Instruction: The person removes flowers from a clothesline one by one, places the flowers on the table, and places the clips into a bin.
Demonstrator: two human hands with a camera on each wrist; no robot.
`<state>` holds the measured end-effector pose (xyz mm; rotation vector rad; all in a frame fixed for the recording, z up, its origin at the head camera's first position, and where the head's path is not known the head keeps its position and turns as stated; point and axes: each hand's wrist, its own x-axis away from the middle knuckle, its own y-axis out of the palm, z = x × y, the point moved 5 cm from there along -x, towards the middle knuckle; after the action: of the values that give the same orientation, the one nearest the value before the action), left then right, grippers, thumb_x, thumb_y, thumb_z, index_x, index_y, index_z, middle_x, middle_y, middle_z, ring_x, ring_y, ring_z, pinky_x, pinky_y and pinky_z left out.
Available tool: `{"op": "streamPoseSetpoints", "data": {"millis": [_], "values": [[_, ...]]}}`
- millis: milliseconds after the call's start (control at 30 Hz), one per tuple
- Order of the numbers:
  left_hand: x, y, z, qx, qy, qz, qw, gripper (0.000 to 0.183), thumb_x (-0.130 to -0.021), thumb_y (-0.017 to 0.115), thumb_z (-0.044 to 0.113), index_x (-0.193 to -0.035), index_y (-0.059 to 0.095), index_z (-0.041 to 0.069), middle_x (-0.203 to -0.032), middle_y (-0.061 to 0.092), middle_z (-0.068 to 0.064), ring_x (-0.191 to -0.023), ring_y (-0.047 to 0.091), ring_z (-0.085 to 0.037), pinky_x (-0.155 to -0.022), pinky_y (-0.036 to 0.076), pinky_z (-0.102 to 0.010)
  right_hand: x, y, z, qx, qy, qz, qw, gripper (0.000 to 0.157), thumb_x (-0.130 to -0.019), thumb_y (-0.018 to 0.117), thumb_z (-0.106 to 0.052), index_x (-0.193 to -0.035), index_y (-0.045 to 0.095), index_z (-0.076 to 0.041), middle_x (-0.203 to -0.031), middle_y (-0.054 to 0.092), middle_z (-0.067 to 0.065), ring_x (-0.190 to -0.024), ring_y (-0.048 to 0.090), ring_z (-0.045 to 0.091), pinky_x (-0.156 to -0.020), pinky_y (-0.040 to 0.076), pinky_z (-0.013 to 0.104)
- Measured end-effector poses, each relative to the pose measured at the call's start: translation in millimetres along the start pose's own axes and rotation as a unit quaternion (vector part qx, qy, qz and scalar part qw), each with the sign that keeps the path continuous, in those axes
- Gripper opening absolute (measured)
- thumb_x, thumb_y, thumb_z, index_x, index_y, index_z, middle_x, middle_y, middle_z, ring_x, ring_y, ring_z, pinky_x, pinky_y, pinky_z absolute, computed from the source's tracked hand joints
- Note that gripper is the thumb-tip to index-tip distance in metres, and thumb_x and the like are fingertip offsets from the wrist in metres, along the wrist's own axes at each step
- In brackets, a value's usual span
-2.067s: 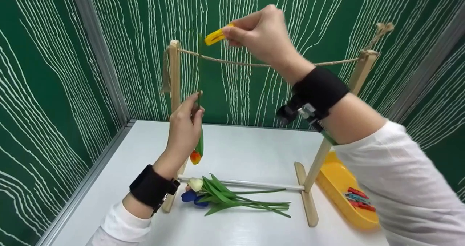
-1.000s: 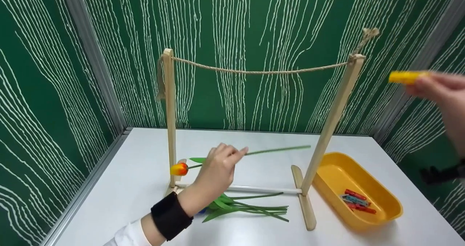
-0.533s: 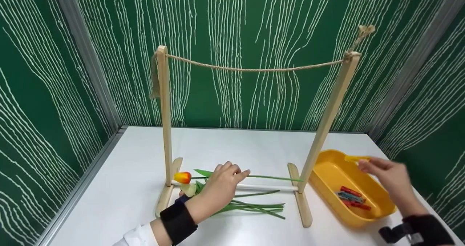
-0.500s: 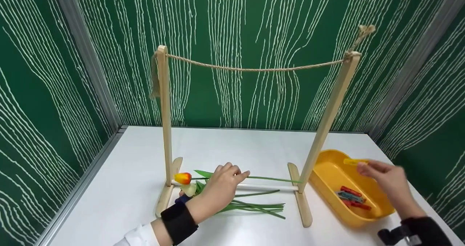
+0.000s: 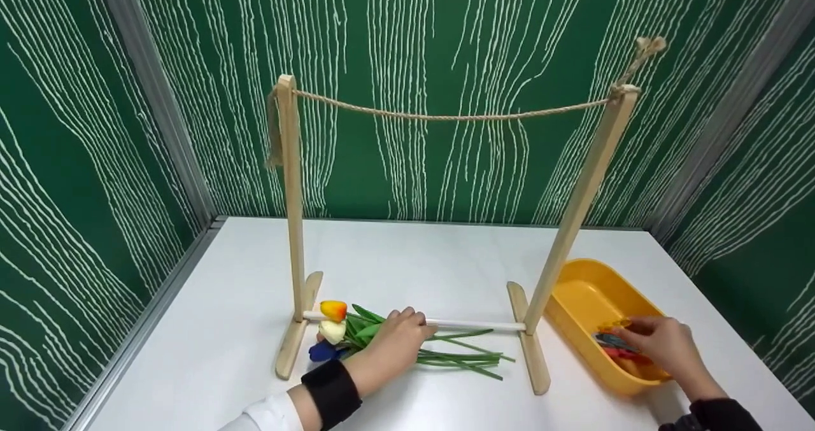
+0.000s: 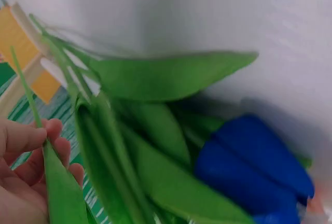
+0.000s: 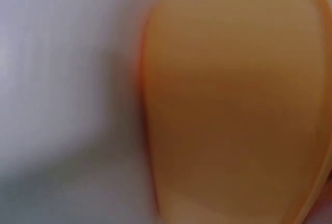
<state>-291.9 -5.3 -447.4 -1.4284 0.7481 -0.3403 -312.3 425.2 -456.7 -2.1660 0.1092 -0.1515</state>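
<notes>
My left hand pinches the stem of an orange-and-yellow tulip low over the other flowers; in the left wrist view, thumb and fingers close on the green stem. Beneath and beside it lie a white tulip and blue tulips, their stems pointing right. My right hand reaches into the yellow tray, a yellow clothespin at its fingertips, just above grey-blue and red clothespins. In the right wrist view the tray's outer wall hides most of that hand.
A wooden frame stands around the flowers, with a left post, a right post and a sagging rope between their tops. A white rod joins the feet. Green walls with white lines enclose the white table.
The orange-yellow tulip has gone from hanging upright by the rope down to the flower pile with my left hand. My right hand has carried the yellow clothespin from the rope down into the tray.
</notes>
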Motion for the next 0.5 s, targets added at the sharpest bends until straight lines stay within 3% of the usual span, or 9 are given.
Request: {"op": "streamPoseSetpoints", "data": {"millis": [167,333,500], "values": [[3.8,13.5,1.3,-0.016,0.013,-0.007,0.9998,0.032,-0.080,0.066,-0.001,-0.103,0.072,0.019,-0.090,0.065,0.002,-0.077,0.054,-0.012,-0.060,0.038,-0.022,-1,7.9,-3,0.058,-0.037,-0.016,0.998,0.063,-0.080,0.073,-0.039,-0.111,0.061,0.014,-0.089,0.064,0.020,-0.070,0.051,0.019,-0.056,0.048,0.018],[6.5,21.2,1.9,-0.029,0.017,-0.026,0.9991,0.024,-0.082,0.066,0.001,-0.099,0.073,0.017,-0.090,0.065,0.001,-0.082,0.058,-0.013,-0.069,0.047,-0.026,-2,12.9,-7,0.088,-0.070,-0.025,0.993,0.040,-0.081,0.074,-0.019,-0.104,0.064,0.013,-0.076,0.061,0.008,-0.062,0.052,0.017,-0.051,0.043,0.018],[8.3,23.6,2.6,-0.027,0.012,-0.068,0.9972,0.023,-0.088,0.062,0.005,-0.105,0.071,0.017,-0.095,0.064,0.001,-0.090,0.059,-0.014,-0.076,0.049,-0.028,1,10.7,-12,0.092,-0.072,-0.023,0.993,0.053,-0.080,0.075,-0.027,-0.110,0.061,0.014,-0.082,0.064,0.013,-0.063,0.053,0.019,-0.053,0.045,0.019]]}}
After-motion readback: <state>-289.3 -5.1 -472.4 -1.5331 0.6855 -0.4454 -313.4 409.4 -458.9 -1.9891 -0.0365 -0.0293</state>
